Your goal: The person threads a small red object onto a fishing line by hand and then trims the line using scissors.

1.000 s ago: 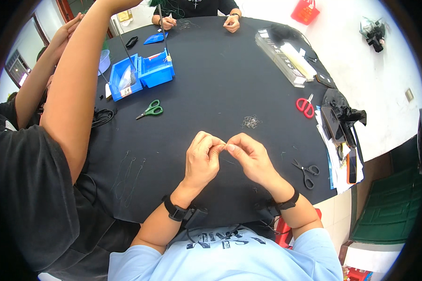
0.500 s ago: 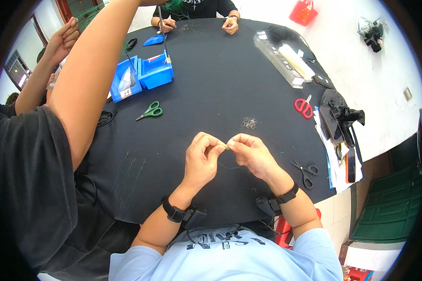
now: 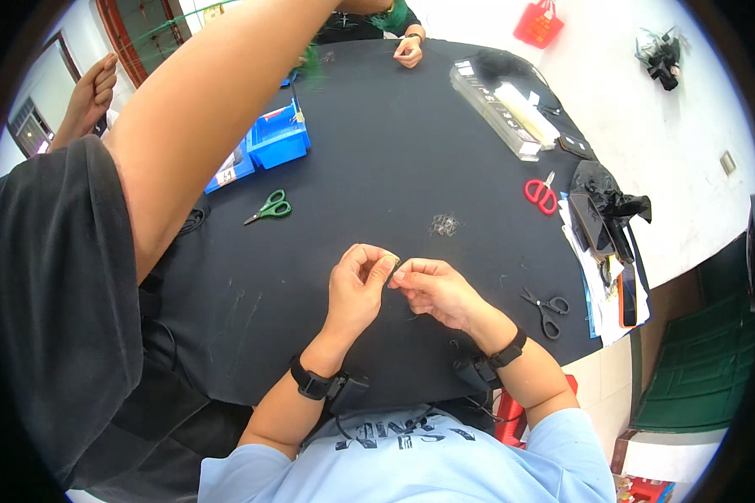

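My left hand (image 3: 356,287) is closed in a pinch, thumb against forefinger, above the near middle of the table. Just right of it, my right hand (image 3: 438,295) pinches too, its fingertips close to the left ones. Between them is a thin line, barely visible; what else the fingertips may hold is too small to tell. Beyond my hands lies a small pile of silvery, wiry bits (image 3: 445,225), possibly hooks. Several fine lines (image 3: 245,323) lie on the cloth to the left.
On the black table (image 3: 377,142) are green scissors (image 3: 270,207), red scissors (image 3: 541,194), black scissors (image 3: 547,312), blue bins (image 3: 278,138) and a clear long box (image 3: 497,113). A co-worker's arm (image 3: 218,109) reaches across at left; another person's hand (image 3: 408,52) rests at the far edge.
My right hand has shifted slightly left and down, its fingers now below the left fingertips. The co-worker's arm at left has swung right, covering part of the blue bins.
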Motion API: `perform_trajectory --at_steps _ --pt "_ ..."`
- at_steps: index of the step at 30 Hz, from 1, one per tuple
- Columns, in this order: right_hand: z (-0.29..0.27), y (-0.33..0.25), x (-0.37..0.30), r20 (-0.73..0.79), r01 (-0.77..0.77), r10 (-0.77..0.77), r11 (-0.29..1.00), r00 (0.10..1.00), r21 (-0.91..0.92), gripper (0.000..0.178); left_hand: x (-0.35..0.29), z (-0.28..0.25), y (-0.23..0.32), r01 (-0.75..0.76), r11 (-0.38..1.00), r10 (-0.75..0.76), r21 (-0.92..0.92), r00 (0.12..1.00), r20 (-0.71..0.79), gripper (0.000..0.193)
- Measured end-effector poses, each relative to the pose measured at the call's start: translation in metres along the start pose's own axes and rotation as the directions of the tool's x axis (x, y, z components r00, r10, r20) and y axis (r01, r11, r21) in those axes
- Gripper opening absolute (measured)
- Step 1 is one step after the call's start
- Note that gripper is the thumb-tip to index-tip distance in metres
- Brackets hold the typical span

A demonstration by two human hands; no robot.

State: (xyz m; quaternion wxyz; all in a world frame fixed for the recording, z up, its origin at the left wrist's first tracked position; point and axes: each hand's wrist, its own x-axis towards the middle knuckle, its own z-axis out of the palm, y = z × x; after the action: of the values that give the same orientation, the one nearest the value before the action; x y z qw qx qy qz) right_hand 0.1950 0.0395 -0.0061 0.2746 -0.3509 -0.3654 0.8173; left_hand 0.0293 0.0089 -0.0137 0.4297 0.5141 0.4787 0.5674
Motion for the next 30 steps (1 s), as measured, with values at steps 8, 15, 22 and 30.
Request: perform_trajectory --at_steps 8,15,22,30 --pt "0.002 0.02 0.012 -0.076 0.346 -0.382 0.892 0.921 -0.291 0.022 0.005 -0.002 0.0 0.098 0.994 -0.1 -0.05 0.994 -0.033 0.015" --pt "0.002 0.01 0.008 -0.023 0.489 -0.738 0.47 0.675 -0.735 0.019 0.002 0.003 -0.008 0.052 0.993 -0.05 0.108 0.999 -0.015 0.017" --pt "0.0 0.006 0.007 -0.006 0.522 -0.841 0.341 0.541 -0.781 0.01 -0.001 0.007 -0.003 0.03 0.977 -0.024 0.211 0.999 -0.03 0.017" --pt "0.0 0.002 0.004 0.142 0.469 -0.876 0.105 0.461 -0.877 0.012 0.0 0.008 -0.003 0.09 0.995 -0.092 0.051 0.995 0.03 0.017"
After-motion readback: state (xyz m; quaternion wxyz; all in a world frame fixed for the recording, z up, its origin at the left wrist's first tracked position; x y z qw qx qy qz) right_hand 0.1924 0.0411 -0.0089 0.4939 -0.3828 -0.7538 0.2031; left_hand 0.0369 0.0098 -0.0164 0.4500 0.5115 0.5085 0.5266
